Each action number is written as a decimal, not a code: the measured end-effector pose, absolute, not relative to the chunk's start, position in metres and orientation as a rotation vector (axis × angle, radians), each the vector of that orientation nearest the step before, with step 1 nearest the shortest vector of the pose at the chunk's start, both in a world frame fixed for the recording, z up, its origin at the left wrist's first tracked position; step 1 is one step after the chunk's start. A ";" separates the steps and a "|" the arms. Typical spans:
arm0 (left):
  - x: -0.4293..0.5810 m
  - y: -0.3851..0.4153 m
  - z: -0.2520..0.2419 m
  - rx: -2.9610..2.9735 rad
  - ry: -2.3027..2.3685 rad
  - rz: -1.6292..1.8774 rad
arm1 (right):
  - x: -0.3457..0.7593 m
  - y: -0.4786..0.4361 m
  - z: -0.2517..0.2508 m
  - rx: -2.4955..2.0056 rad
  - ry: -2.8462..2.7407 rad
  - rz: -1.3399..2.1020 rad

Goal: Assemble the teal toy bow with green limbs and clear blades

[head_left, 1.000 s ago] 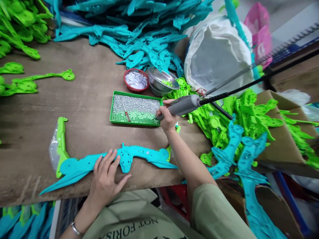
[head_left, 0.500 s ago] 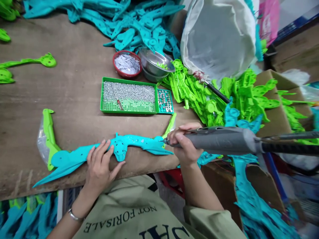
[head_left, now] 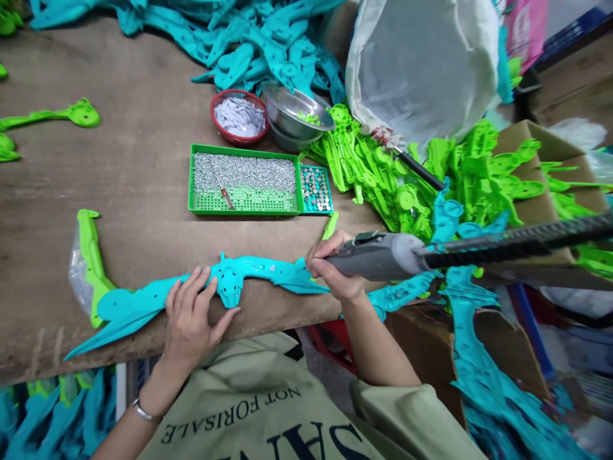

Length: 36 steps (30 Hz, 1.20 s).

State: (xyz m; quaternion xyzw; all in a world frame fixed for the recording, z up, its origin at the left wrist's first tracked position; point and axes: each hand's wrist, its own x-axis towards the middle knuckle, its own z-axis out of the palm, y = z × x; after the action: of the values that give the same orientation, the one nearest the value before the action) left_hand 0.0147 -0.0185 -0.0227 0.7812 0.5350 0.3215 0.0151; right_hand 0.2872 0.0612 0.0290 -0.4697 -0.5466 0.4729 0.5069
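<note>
A long teal plastic toy part (head_left: 253, 275) lies along the near edge of the wooden table (head_left: 143, 185), over a green part of like shape (head_left: 90, 255). My left hand (head_left: 189, 316) lies flat on the teal part left of its middle, fingers spread. My right hand (head_left: 332, 268) is wrapped round a grey electric screwdriver (head_left: 378, 255), whose tip rests on the right end of the teal part. A black cable (head_left: 517, 239) runs from the tool to the right.
A green tray of small screws (head_left: 244, 182) and a little teal tray (head_left: 316, 188) sit mid-table. Behind stand a red basket (head_left: 239, 115), a steel bowl (head_left: 294, 115) and a white sack (head_left: 426, 64). Heaps of teal parts (head_left: 258, 45) and green parts (head_left: 431, 179) surround cardboard boxes (head_left: 541, 211).
My right hand brought the screwdriver back from the screw tray to the right end of the teal part. My left hand stayed on the part.
</note>
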 end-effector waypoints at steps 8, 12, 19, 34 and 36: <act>0.017 -0.018 -0.023 2.462 1.667 0.999 | 0.286 0.091 0.053 -0.824 -1.439 1.213; 0.032 -0.009 -0.025 2.502 1.650 1.009 | 0.274 0.126 0.058 -0.839 -1.239 0.841; 0.082 -0.002 -0.025 2.494 1.678 0.874 | 0.254 0.175 0.036 -1.033 -1.149 0.726; 0.078 -0.024 -0.022 2.538 1.334 0.998 | 0.247 0.195 0.014 -1.075 -1.148 0.778; 0.083 -0.018 -0.022 2.553 1.375 0.957 | 0.247 0.195 0.016 -1.078 -1.174 0.785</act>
State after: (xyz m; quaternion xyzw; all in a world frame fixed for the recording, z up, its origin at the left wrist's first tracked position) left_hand 0.0830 -0.0183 -0.0219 0.8352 0.4499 0.3130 0.0439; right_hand 0.2473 0.1951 0.0157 -0.4708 -0.5128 0.3429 0.6307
